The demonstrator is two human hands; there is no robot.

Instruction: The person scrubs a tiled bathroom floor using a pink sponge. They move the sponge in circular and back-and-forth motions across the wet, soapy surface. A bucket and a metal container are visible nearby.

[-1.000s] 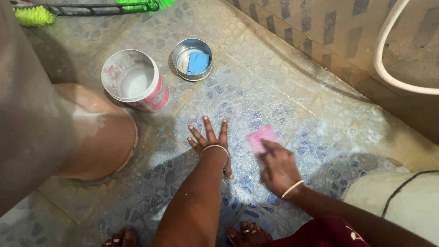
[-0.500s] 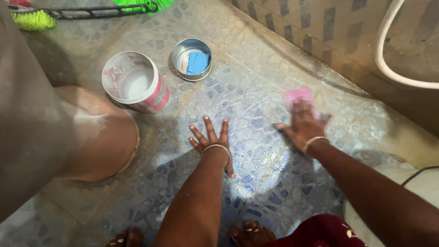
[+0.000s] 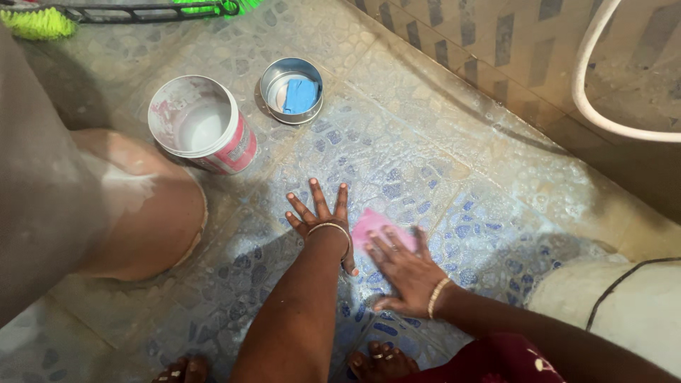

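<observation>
My left hand [image 3: 320, 216] rests flat on the wet, soapy tiled floor [image 3: 425, 142], fingers spread, a thin bangle at the wrist. Just to its right, my right hand [image 3: 404, 266] presses a pink sponge [image 3: 370, 225] against the blue-patterned tiles; the fingers cover the sponge's near half. A bangle circles the right wrist too. My bare toes [image 3: 383, 362] show at the bottom edge.
A white and pink plastic tub [image 3: 206, 128] stands at the upper left beside a small metal tin [image 3: 291, 89] holding a blue bar. A large brown rounded vessel [image 3: 142, 206] fills the left. Green brush bristles [image 3: 35, 21] lie at the top; a tiled wall [image 3: 511, 57] rises at right.
My right hand has swept the pink sponge out to the right and far, then back toward my left hand. The left hand has stayed planted.
</observation>
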